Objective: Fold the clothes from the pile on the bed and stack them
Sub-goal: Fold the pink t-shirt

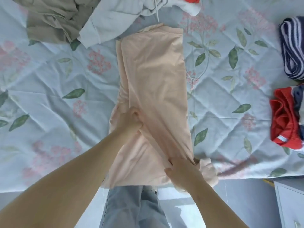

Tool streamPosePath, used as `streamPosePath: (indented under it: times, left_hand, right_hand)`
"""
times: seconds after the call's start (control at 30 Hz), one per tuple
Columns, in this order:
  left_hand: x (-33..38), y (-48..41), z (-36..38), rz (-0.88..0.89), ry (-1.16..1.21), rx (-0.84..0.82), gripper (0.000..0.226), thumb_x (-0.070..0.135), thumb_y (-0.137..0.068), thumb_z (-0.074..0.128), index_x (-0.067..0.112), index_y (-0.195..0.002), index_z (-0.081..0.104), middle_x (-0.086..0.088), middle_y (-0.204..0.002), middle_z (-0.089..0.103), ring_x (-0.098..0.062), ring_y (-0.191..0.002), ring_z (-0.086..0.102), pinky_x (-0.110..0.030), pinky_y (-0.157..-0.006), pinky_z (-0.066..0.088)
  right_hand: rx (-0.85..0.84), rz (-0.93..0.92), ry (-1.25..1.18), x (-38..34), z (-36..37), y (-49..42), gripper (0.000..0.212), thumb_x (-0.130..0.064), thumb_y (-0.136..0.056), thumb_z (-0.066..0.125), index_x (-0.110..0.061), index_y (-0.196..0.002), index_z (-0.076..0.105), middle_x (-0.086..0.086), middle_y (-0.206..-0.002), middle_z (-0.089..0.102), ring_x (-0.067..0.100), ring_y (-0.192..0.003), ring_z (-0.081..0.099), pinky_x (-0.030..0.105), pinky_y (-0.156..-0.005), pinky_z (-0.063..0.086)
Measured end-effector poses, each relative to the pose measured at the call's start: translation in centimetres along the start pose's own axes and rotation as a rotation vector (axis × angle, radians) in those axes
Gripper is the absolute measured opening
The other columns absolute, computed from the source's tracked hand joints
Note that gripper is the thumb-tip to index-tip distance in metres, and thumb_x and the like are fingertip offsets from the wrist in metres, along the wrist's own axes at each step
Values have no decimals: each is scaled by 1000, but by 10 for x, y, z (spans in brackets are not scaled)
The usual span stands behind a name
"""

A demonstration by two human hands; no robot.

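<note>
Left grip (131, 120) curled round peach garment (156, 71) mid-length, right grip (182, 171) pinching its near hem

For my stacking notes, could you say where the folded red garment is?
In the head view, the folded red garment lies on the bed, far right, near the navy striped roll.

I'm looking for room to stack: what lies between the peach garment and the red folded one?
In the head view, only bare floral bedsheet lies between the peach garment and the red garment.
</note>
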State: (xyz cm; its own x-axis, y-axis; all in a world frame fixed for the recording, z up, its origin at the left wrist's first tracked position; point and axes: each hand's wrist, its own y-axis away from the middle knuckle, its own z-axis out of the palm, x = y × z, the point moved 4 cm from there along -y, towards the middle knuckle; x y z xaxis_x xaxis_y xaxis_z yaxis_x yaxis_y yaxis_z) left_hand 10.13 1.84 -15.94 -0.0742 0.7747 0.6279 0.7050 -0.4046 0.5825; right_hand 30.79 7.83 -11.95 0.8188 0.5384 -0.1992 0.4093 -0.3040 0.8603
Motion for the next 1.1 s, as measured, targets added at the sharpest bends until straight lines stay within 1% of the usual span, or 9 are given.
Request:
streamPosePath:
  times: [0.1,0.23,0.37,0.53,0.6,0.7,0.8,0.97,1.1]
  left_hand:
    - [-13,17,-3,-168,324,-6,31,-5,-85,44,23,-76,53,1,-78,50,-13,-65,52,-21,-51,50]
    - [-34,30,-35,-95,366,180,33,-1,-83,40,30,-85,52,4,-78,53,-13,-59,50,-14,-38,39]
    - [-71,45,-45,-204,372,182,36,14,-86,57,24,-116,40,3,-88,56,-18,-70,57,-33,-62,53]
    - [-101,71,-22,-183,23,-91,32,23,-80,69,16,-103,48,2,-93,57,-18,-82,55,-31,-65,45]
    - [-105,77,-19,-102,-101,-75,8,18,-84,56,14,-90,53,0,-80,55,-18,-71,51,-26,-54,35]
    - [-117,84,-32,-78,62,119,13,15,-88,49,21,-77,51,3,-69,50,-15,-63,46,-26,-52,31]
    - [-128,91,-41,-124,74,195,14,27,-88,54,15,-81,54,1,-69,52,-19,-64,48,-28,-53,34]
    - [-137,108,-16,-9,-237,-85,32,40,-77,70,10,-86,62,1,-108,43,-13,-95,47,-28,-75,43]
    - [-139,119,-23,-1,-131,-34,15,25,-87,61,10,-85,62,-4,-98,58,-20,-91,55,-29,-67,42]
  right_hand:
    - [-120,-22,-211,-21,23,14,29,-24,-95,39,-13,-119,52,-4,-81,51,21,-86,53,30,-77,44]
    - [-333,95,-697,-64,66,26,28,-21,-94,38,-17,-120,49,6,-88,57,22,-56,62,28,-49,54]
    - [-535,43,-834,-93,108,31,37,-27,-91,47,-8,-122,54,0,-81,60,17,-67,60,24,-55,50]
    - [40,87,-749,-42,100,22,15,-23,-89,48,-28,-99,58,-3,-93,66,18,-80,61,29,-73,50]
    - [300,142,-712,-11,83,22,15,-18,-89,47,-30,-84,53,-2,-87,64,18,-77,57,30,-68,46]
    - [551,221,-630,27,64,18,18,-17,-86,55,-20,-104,54,7,-109,58,25,-95,53,33,-76,43]
    - [579,303,-611,44,57,10,47,-25,-84,65,-14,-125,46,9,-125,45,32,-113,43,40,-90,37]
    - [466,195,-839,44,56,-7,11,-22,-87,62,-13,-88,56,-2,-77,58,18,-69,51,27,-54,36]
    - [456,168,-904,55,56,0,27,-25,-90,59,-11,-70,47,0,-64,45,16,-57,38,27,-49,28]
